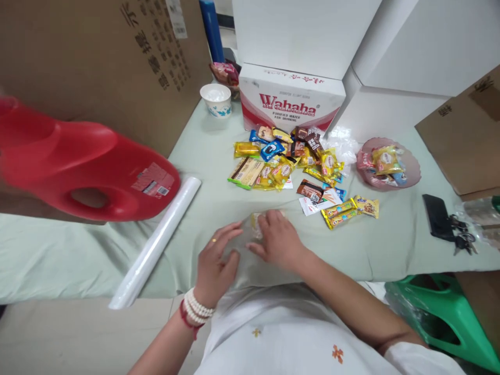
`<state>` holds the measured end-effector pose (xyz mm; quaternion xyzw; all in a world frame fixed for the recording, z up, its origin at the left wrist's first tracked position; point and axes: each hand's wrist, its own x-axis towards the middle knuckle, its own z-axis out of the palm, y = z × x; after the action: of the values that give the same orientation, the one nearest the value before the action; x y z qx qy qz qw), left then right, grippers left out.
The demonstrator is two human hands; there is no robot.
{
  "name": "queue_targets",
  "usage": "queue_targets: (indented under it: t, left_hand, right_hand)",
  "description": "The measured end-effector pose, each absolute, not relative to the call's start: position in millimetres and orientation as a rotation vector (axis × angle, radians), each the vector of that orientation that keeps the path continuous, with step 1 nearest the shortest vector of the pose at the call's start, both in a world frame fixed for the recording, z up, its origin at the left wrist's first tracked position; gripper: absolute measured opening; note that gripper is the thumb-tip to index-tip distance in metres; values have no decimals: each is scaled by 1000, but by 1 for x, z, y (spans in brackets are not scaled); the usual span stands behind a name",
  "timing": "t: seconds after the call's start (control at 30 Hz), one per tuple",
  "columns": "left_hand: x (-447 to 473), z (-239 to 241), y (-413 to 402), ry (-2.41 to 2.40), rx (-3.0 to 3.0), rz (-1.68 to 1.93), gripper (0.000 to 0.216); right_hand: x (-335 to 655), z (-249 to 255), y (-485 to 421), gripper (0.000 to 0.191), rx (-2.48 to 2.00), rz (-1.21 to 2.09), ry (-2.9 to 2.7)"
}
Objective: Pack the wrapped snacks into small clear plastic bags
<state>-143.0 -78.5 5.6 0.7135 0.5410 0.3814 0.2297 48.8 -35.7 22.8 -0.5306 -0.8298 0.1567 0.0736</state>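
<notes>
My right hand bends its fingers over a small pale-yellow snack packet near the front of the table. The fingers hide much of the packet, and its print is blurred. To the left, my left hand has its thumb and fingers apart, with nothing visible between them. A thin, see-through greyish sheet or bag seems to lie beneath and between both hands; its outline is faint. Just beyond them is a heap of wrapped snacks, with yellow snack bars closer to my right hand.
A pink bowl of snacks stands right of the heap, before white boxes. Further right lie a phone and keys. On the left are a white roll, a red jug and a paper cup.
</notes>
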Motion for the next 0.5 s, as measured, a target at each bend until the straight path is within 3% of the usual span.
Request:
queue_targets:
  t: [0.07,0.2,0.27,0.5]
  left_hand:
    - [-154,-1,-83,1599,1944,1042,24]
    - [-172,-26,-94,1643,2139,1000,18]
    - [-181,-37,-100,1613,2246,989,16]
    - [-196,-60,-106,1581,2407,947,17]
  right_hand:
    - [40,20,-41,63,-1650,356,-2549]
    - [47,15,-40,37,-1658,276,-2523]
    - [75,20,-39,36,-1591,300,-2379]
    - [312,86,6,30,-1819,171,-1411]
